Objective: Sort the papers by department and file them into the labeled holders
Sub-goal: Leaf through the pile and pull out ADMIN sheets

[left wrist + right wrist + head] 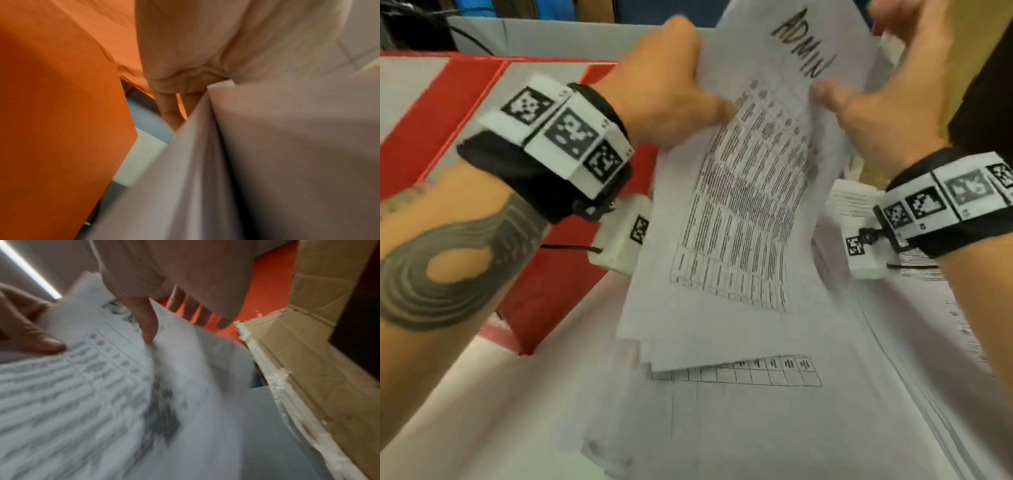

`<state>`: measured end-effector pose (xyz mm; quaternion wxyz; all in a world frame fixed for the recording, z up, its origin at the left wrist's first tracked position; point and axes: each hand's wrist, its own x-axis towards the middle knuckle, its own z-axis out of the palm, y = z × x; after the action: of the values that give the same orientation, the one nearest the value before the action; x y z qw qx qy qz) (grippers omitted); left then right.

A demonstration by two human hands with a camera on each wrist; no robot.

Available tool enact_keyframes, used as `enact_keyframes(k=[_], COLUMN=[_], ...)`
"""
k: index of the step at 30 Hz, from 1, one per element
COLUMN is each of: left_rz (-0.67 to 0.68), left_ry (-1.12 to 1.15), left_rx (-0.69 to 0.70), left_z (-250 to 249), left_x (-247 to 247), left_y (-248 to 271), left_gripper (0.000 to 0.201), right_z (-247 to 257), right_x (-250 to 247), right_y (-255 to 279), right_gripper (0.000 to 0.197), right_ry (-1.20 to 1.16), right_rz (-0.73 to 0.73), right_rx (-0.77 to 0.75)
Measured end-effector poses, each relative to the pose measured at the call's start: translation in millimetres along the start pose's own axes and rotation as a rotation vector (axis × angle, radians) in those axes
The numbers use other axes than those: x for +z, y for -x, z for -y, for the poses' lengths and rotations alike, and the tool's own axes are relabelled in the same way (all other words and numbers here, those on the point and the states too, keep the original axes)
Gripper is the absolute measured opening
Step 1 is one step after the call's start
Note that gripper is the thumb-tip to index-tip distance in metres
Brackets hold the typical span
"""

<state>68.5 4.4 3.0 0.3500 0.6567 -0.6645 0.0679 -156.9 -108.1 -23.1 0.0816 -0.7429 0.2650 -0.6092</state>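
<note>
A stack of printed papers is held up over the table, and its top sheet has "ADMIN" handwritten above a table of text. My left hand grips the stack's left edge with the thumb on top. My right hand pinches the right edge, thumb on the ADMIN sheet and fingers behind. The right wrist view shows the same stack with my right thumb pressing on it. In the left wrist view the stack runs out from under my palm. Red holders stand to the left; their labels are hidden.
More printed sheets lie spread on the white table below the stack, with another pile to the right. A brown cardboard box stands at the right. The red holder's side is close beside my left hand.
</note>
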Motion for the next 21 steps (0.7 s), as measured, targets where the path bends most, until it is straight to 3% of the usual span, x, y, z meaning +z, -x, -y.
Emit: enact_keyframes(k=[2, 3, 5, 7, 9, 11, 14, 15, 18, 21], left_rz=[-0.147, -0.212, -0.325, -0.399, -0.430, -0.396, -0.389, -0.391, -0.266, -0.078], left_ry=[0.186, 0.265, 0.405, 0.458, 0.339, 0.158, 0.138, 0.185, 0.422, 0.666], left_rx=[0.010, 0.012, 0.059, 0.106, 0.128, 0.113, 0.093, 0.103, 0.133, -0.052], left_z=[1, 1, -2, -10, -18, -25, -25, -24, -11, 5], left_x=[-14, -16, -14, -10, -6, -8, -12, -13, 3, 34], left_y=[-1, -2, -6, -10, -13, -14, -18, -15, -5, 12], left_gripper=[0.037, 0.042, 0.054, 0.049, 0.048, 0.041, 0.044, 0.050, 0.054, 0.042], right_z=[-3, -4, -6, 2, 17, 32, 43, 41, 34, 17], right_x=[-15, -20, -28, -31, -35, -40, -51, -53, -46, -33], right_y=[-7, -8, -3, -1, -1, -6, -11, -11, 3, 32], right_gripper=[0.091, 0.098, 0.085, 0.070, 0.062, 0.049, 0.071, 0.066, 0.040, 0.049], right_ry=[-0.157, -0.369, -0.711, -0.771, -0.713, -0.566, -0.482, -0.488, -0.477, -0.491], right_rz=[0.000, 0.069, 0.206, 0.105, -0.087, -0.211, -0.295, -0.278, -0.064, 0.138], right_rx=[0.220, 0.363, 0.521, 0.572, 0.509, 0.378, 0.263, 0.249, 0.340, 0.543])
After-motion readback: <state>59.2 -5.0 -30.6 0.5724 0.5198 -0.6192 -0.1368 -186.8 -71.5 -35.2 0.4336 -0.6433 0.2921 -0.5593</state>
